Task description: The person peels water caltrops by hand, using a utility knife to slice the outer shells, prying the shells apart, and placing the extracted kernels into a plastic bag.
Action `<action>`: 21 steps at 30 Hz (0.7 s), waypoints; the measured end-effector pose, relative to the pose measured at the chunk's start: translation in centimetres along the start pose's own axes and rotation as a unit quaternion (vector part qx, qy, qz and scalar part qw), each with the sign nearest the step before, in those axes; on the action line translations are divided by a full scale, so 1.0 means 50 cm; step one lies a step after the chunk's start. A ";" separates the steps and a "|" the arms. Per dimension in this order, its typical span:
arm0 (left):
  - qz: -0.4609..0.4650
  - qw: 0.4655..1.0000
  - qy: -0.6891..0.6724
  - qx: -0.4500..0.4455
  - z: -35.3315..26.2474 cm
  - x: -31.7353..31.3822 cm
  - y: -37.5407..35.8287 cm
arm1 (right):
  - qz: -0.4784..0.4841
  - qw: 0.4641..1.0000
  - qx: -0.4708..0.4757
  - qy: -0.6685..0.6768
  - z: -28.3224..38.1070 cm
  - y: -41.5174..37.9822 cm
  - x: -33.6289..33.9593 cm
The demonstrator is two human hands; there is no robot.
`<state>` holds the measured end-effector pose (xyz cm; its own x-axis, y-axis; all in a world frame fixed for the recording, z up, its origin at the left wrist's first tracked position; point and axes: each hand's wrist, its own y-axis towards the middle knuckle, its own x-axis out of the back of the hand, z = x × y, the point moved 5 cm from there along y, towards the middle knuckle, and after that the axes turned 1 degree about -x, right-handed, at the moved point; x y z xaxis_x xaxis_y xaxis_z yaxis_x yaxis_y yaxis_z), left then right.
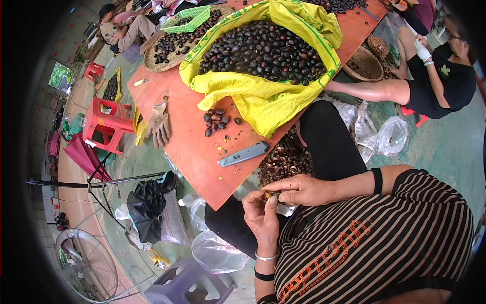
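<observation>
My left hand (262, 215) and my right hand (302, 190) meet above my lap, fingertips pinched on a small yellow-brown nut (274, 194). My fingers cover most of it. Beneath and beyond them lies a heap of brown shell pieces (286, 164). On the orange-red table (177, 131) in front of me rests a grey box cutter (244, 153). Close by is a small cluster of dark nuts (216, 120) with yellowish scraps. A yellow sack (235, 91), rolled open and full of glossy dark nuts (263, 50), stands behind them.
A worn work glove (160, 124) hangs at the table's left edge. At the back are a green basket (186, 20) and a woven tray (152, 55) of nuts. Red stools (106, 119), a grey stool (190, 283) and a fan (86, 263) stand left. A co-worker (435, 66) sits right.
</observation>
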<state>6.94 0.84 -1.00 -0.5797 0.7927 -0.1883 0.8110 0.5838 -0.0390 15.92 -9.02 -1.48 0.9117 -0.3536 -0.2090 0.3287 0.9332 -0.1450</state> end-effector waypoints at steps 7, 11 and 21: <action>0.010 0.993 -0.102 0.049 -0.005 -0.027 -0.001 | -0.108 0.968 -0.168 0.152 -0.034 0.004 0.048; 0.007 0.988 -0.139 0.073 0.026 0.005 0.008 | -0.052 0.995 -0.066 0.060 0.011 -0.010 0.022; -0.020 0.993 -0.113 0.034 0.012 -0.007 0.002 | 0.020 0.999 -0.008 0.027 0.012 -0.011 -0.010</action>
<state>7.26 0.49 -1.55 -0.5847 0.7050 -0.4013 0.7957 0.5947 -0.1146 15.42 -9.31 -0.71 0.9092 -0.3196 -0.2669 0.2882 0.9456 -0.1508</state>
